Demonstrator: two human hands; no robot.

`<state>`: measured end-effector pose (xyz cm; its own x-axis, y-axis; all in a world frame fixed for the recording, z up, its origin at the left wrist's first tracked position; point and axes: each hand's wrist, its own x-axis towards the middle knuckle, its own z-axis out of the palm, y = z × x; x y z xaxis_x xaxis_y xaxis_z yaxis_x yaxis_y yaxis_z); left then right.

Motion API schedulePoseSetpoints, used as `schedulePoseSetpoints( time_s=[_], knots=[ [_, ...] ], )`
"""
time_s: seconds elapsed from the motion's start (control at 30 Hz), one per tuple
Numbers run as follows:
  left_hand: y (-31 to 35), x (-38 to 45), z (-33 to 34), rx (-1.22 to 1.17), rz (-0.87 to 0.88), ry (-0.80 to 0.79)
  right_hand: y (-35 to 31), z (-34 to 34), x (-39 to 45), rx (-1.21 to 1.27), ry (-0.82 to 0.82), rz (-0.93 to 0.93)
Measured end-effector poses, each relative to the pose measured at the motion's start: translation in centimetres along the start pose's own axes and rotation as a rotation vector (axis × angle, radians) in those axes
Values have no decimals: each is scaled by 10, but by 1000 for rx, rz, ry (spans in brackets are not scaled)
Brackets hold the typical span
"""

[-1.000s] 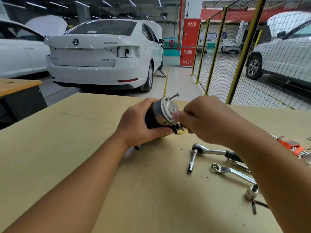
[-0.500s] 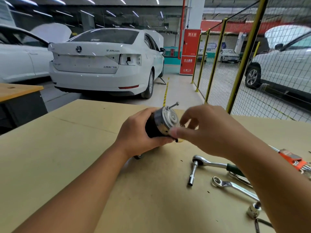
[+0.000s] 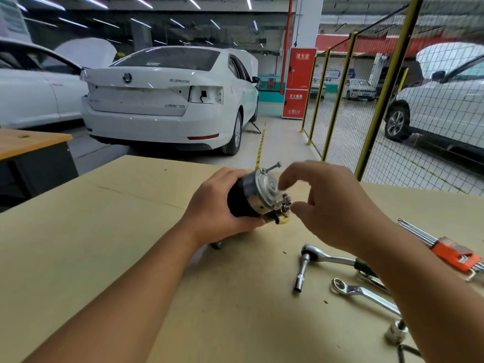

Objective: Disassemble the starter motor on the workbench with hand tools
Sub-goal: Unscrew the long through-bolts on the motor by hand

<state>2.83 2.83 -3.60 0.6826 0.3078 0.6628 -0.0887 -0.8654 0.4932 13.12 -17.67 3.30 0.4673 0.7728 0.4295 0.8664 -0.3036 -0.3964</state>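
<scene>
The starter motor [image 3: 251, 197] was held just above the workbench [image 3: 78, 244], near the middle of the board, with its silver end cap facing right. The left hand [image 3: 220, 213] gripped the black body, fingers wrapped over the top and thumb underneath. The right hand [image 3: 332, 203] sat just right of the end cap, fingers loosely curled and parted, thumb and forefinger close to the terminal stud at the lower edge of the cap. It held nothing that I could see; whether a fingertip touched the stud could not be told.

1 long through-bolt [image 3: 272, 166] stood proud of the cap at its far side, partly backed out.

Judged step: loosening end-cap fasteners by hand. The next move likely called for a firm pinch on the stud nut or the bolt, the left hand bracing against the twist.

The ratchet [image 3: 322, 255] with its socket, a ring spanner [image 3: 364, 292], 1 loose socket [image 3: 396, 332] and a hex key set [image 3: 450, 250] lay to the right, untouched.
</scene>
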Motion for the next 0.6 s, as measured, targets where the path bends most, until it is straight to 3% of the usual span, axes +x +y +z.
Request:
schedulePoseSetpoints(
  time_s=[0.2, 0.37, 0.5, 0.6],
  knots=[
    [-1, 0, 1, 11, 1, 9, 2, 3, 4, -155, -71, 45],
    [-2, 1, 1, 6, -8, 7, 2, -4, 1, 28, -26, 0],
    [-1, -1, 1, 14, -17, 3, -4, 1, 0, -132, -106, 54],
    [1, -1, -1, 4, -18, -8, -2, -3, 1, -35, -87, 47]
  ],
)
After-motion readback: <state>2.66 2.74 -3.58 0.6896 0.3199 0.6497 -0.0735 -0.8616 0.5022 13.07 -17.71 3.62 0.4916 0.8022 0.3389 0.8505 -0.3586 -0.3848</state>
